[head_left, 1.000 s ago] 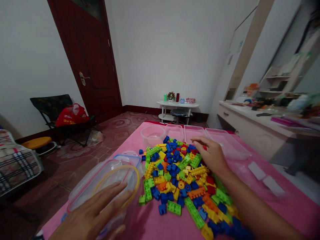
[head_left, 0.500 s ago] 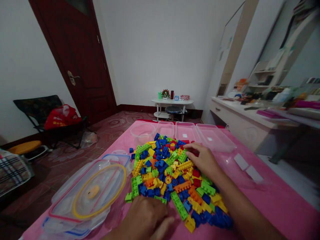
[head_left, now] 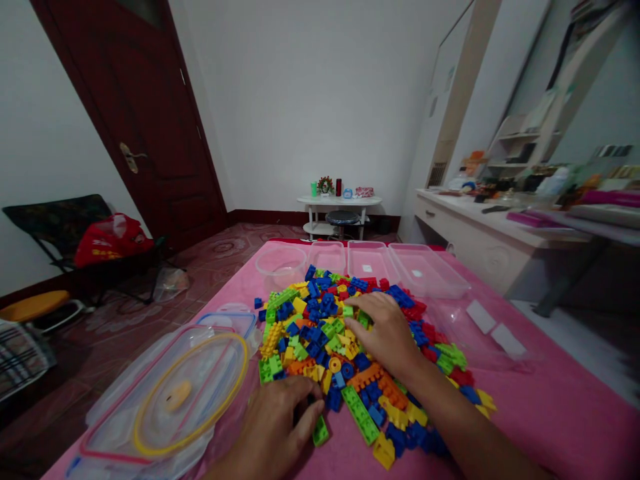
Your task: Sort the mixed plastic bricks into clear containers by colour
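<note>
A big heap of toy building bricks in blue, green, yellow, orange and red lies on the pink-covered table. At its near left edge, my left hand is curled, its thumb and fingers closed about a green brick that partly shows beyond the thumb; my palm hides the rest. My right hand reaches over the right middle of the heap. Between its index fingertip and thumb is a small green brick. A long green brick lies between my two forearms.
Clear plastic lids with coloured rims are stacked on the left. Behind the heap stand a round clear tub and several rectangular clear containers. Another clear container with white labels is at the right.
My right hand has moved left and nearer across the heap, uncovering red and blue bricks behind it. My left hand has turned, showing its thumb beside a green brick. The view has shifted slightly.
</note>
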A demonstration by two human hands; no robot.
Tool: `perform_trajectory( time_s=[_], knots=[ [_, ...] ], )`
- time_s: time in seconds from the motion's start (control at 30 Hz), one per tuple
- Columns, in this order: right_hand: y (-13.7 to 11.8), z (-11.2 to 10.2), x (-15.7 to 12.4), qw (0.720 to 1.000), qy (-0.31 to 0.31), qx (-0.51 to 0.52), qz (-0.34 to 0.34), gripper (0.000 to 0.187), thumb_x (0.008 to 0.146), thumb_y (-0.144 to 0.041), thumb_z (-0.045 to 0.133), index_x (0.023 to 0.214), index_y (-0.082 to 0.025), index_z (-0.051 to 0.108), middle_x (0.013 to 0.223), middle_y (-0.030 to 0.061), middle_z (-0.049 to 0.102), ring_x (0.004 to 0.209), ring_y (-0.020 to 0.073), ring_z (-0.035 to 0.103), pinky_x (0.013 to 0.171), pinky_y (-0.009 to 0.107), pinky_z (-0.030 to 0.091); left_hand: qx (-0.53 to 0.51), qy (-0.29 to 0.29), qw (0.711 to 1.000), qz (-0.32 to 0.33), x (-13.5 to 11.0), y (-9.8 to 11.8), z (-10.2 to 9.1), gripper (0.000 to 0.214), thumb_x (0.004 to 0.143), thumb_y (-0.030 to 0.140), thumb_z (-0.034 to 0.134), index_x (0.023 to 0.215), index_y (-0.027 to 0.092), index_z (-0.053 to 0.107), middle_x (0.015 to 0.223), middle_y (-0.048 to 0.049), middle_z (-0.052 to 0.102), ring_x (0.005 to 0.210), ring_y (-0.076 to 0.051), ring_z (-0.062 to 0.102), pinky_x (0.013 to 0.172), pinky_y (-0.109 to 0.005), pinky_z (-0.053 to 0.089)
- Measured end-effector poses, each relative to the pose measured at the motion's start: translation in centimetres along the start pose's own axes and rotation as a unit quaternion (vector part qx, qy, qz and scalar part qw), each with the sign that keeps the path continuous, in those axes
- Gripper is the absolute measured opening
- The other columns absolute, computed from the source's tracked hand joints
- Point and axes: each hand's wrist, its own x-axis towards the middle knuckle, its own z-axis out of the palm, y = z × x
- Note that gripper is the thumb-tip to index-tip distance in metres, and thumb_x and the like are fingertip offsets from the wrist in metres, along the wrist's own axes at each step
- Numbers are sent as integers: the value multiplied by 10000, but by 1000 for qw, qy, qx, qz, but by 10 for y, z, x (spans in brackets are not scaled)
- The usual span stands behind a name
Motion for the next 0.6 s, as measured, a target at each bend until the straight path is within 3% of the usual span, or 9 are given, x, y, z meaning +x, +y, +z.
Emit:
perform_trajectory(
  time_s=[0.1,0.17,0.23,0.3,0.43,0.6],
  knots=[
    [7,-13,6,989,103,66,83,188,818,-246,532,981,-202,615,884,41,651,764,176,578,724,291,438,10,2,1000,1,-1,-1,1,171,825,217,485,829,232,656,756,1,669,695,-147,600,629,-229,410],
    [18,-21,10,983,122,69,115,204,822,-241,506,986,-189,616,879,38,640,698,154,561,660,266,435,10,2,1000,2,-2,-1,1,175,822,219,485,842,237,658,764,2,670,705,-150,604,634,-230,415],
    [29,-26,11,989,84,38,117,222,805,-231,516,987,-194,637,862,31,629,659,146,541,630,264,423,8,0,1000,0,-2,0,0,178,820,220,485,840,238,660,759,2,670,691,-147,602,634,-229,418],
    [38,-27,10,996,9,9,93,247,790,-199,521,994,-210,661,851,27,614,679,150,544,647,268,424,7,-1,1000,-1,-2,-1,1,184,821,217,479,833,236,662,752,1,668,680,-144,599,635,-228,419],
    [43,-22,6,992,-126,-13,24,421,752,-82,511,1099,-278,646,988,27,596,887,170,573,785,277,423,12,2,1000,10,-1,-3,4,192,823,206,468,821,219,659,743,-11,667,667,-141,588,640,-229,415],
    [35,-18,4,977,-194,-87,18,401,767,-120,560,1090,-347,630,1045,6,574,908,179,587,757,274,413,11,-28,999,13,3,18,-10,195,812,186,461,751,199,646,689,0,651,620,-119,568,567,-202,372]
  ],
)
